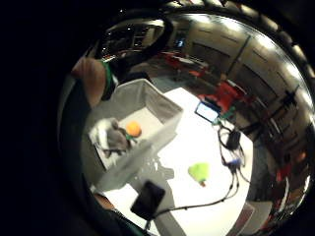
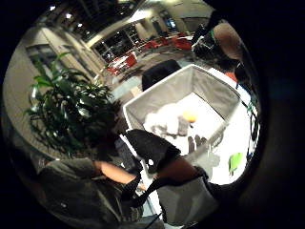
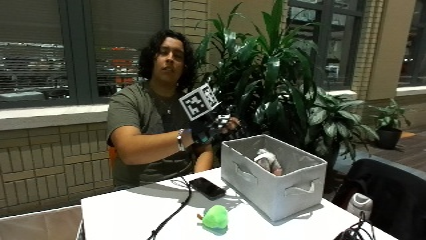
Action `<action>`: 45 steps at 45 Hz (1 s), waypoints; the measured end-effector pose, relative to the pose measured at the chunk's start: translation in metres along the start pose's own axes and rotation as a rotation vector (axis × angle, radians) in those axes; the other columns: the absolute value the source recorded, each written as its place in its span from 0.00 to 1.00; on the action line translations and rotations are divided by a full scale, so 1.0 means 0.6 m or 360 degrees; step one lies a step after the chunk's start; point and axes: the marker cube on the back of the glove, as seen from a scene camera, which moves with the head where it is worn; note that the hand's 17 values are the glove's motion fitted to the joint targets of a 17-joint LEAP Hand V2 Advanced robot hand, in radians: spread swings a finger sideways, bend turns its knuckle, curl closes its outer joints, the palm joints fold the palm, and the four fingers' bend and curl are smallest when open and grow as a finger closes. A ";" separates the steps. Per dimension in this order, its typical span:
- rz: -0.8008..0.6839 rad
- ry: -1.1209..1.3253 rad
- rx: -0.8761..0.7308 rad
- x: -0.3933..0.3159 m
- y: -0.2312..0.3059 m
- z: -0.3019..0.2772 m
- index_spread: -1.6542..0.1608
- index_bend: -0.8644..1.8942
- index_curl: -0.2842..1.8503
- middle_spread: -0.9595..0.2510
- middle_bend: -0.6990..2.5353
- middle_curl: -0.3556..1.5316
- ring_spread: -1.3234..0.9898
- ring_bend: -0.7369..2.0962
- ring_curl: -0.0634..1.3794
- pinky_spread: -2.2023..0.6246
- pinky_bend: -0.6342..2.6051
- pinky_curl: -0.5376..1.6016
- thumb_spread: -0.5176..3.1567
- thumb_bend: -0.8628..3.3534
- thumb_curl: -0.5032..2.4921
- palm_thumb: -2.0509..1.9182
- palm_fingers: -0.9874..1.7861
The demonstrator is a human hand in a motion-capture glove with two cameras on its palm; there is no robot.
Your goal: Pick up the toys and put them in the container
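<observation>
A person is sitting behind a white table point(image 3: 126, 212), holding the gloved right hand point(image 3: 214, 126) raised in the air at about ten o'clock from the grey bin point(image 3: 273, 186), above its rear corner and touching nothing. The fingers are showing only partly past the glove; they are appearing loosely curled with nothing between them, though the outside view is not making this sure.

The bin is standing on the table toward three o'clock of the person. Inside it, a grey-and-white plush point(image 1: 114, 136) is lying on the floor of the bin with an orange ball point(image 1: 133, 129) touching its side; the outside view is showing only the plush's pale top point(image 3: 267, 161) over the rim.

A green toy point(image 3: 215, 218) is lying on the table outside the bin, near its front corner at about seven o'clock from it. A black phone point(image 3: 207, 188) is lying flat just beside the bin's near wall, at about nine o'clock, with a black cable point(image 3: 172, 214) running past it toward the table's front edge.
</observation>
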 end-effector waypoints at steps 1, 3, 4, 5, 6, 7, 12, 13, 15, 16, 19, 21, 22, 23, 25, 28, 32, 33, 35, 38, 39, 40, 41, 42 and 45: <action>0.0052 0.0042 -0.0019 0.019 0.015 -0.004 0.71 0.39 0.37 0.53 0.36 0.54 0.42 0.60 0.33 0.67 0.47 0.42 0.42 0.19 0.27 0.49 0.57; 0.0166 0.0125 -0.0069 0.060 0.047 -0.010 0.70 0.38 0.37 0.52 0.36 0.54 0.41 0.61 0.34 0.66 0.47 0.42 0.42 0.19 0.27 0.50 0.59; 0.0224 0.0161 -0.0100 0.081 0.063 -0.012 0.71 0.37 0.37 0.52 0.36 0.54 0.41 0.62 0.34 0.66 0.47 0.42 0.42 0.19 0.26 0.50 0.60; 0.0282 0.0191 -0.0135 0.102 0.078 -0.012 0.70 0.37 0.36 0.52 0.36 0.54 0.41 0.62 0.35 0.66 0.47 0.42 0.42 0.19 0.26 0.50 0.60; 0.0342 0.0214 -0.0172 0.123 0.092 -0.011 0.70 0.37 0.36 0.52 0.36 0.54 0.41 0.63 0.35 0.66 0.48 0.42 0.43 0.19 0.26 0.50 0.61; 0.0401 0.0230 -0.0211 0.143 0.106 -0.010 0.70 0.36 0.36 0.51 0.36 0.54 0.41 0.64 0.36 0.66 0.48 0.43 0.43 0.19 0.26 0.50 0.62; 0.0672 0.0214 -0.0364 0.225 0.172 0.017 0.71 0.35 0.33 0.49 0.38 0.55 0.41 0.67 0.39 0.64 0.48 0.43 0.45 0.20 0.26 0.52 0.66; 0.0721 0.0194 -0.0391 0.238 0.184 0.026 0.70 0.35 0.33 0.49 0.38 0.56 0.41 0.68 0.39 0.64 0.48 0.44 0.46 0.21 0.26 0.52 0.66; 0.0804 0.0162 -0.0443 0.261 0.206 0.047 0.70 0.35 0.32 0.47 0.40 0.57 0.40 0.69 0.40 0.64 0.48 0.44 0.48 0.21 0.26 0.53 0.68; 0.0838 0.0156 -0.0466 0.270 0.216 0.059 0.70 0.35 0.32 0.47 0.41 0.57 0.40 0.69 0.40 0.63 0.48 0.44 0.49 0.22 0.27 0.54 0.69; 0.0922 0.0187 -0.0532 0.290 0.238 0.095 0.70 0.35 0.31 0.46 0.43 0.59 0.40 0.71 0.42 0.63 0.49 0.44 0.50 0.23 0.27 0.56 0.71; 0.0973 0.0223 -0.0567 0.301 0.246 0.118 0.71 0.34 0.30 0.45 0.44 0.61 0.40 0.73 0.43 0.63 0.49 0.45 0.51 0.23 0.27 0.56 0.71; 0.0998 0.0238 -0.0577 0.305 0.248 0.129 0.71 0.33 0.29 0.44 0.45 0.61 0.40 0.73 0.44 0.63 0.50 0.45 0.51 0.23 0.27 0.56 0.71; 0.1023 0.0247 -0.0582 0.309 0.248 0.139 0.71 0.33 0.29 0.44 0.46 0.62 0.39 0.74 0.45 0.63 0.50 0.46 0.51 0.23 0.27 0.57 0.71; 0.1075 0.0248 -0.0572 0.315 0.246 0.156 0.71 0.32 0.28 0.43 0.48 0.64 0.39 0.76 0.47 0.62 0.52 0.47 0.51 0.23 0.27 0.56 0.70; 0.1145 0.0234 -0.0527 0.321 0.237 0.178 0.72 0.32 0.26 0.41 0.51 0.67 0.38 0.79 0.50 0.62 0.54 0.48 0.50 0.22 0.27 0.55 0.67; 0.1242 0.0249 -0.0556 0.327 0.220 0.202 0.72 0.34 0.25 0.40 0.50 0.69 0.38 0.80 0.53 0.62 0.57 0.51 0.48 0.20 0.26 0.54 0.59; 0.1263 0.0253 -0.0576 0.328 0.217 0.207 0.72 0.34 0.25 0.39 0.51 0.69 0.37 0.80 0.53 0.62 0.57 0.51 0.48 0.20 0.26 0.54 0.58; 0.1275 0.0236 -0.0604 0.327 0.212 0.217 0.72 0.35 0.24 0.38 0.51 0.70 0.37 0.80 0.54 0.62 0.58 0.51 0.47 0.20 0.26 0.54 0.58; 0.1208 0.0150 -0.0596 0.323 0.199 0.234 0.72 0.36 0.24 0.38 0.50 0.71 0.36 0.80 0.54 0.63 0.59 0.51 0.46 0.20 0.26 0.53 0.53; 0.1163 0.0121 -0.0582 0.322 0.194 0.240 0.72 0.37 0.25 0.39 0.46 0.69 0.37 0.78 0.53 0.63 0.59 0.51 0.45 0.20 0.26 0.53 0.48; 0.1116 0.0100 -0.0569 0.321 0.188 0.247 0.72 0.40 0.26 0.42 0.42 0.66 0.38 0.72 0.50 0.63 0.58 0.51 0.45 0.20 0.27 0.53 0.40; 0.1070 0.0092 -0.0560 0.320 0.183 0.253 0.72 0.42 0.28 0.44 0.40 0.66 0.38 0.71 0.51 0.64 0.58 0.52 0.45 0.20 0.27 0.54 0.37; 0.1026 0.0098 -0.0557 0.319 0.178 0.259 0.71 0.46 0.30 0.46 0.38 0.64 0.39 0.66 0.49 0.65 0.56 0.51 0.46 0.21 0.27 0.55 0.31; 0.0901 0.0163 -0.0564 0.315 0.170 0.273 0.70 0.49 0.30 0.49 0.36 0.61 0.40 0.62 0.45 0.67 0.54 0.49 0.48 0.21 0.27 0.56 0.34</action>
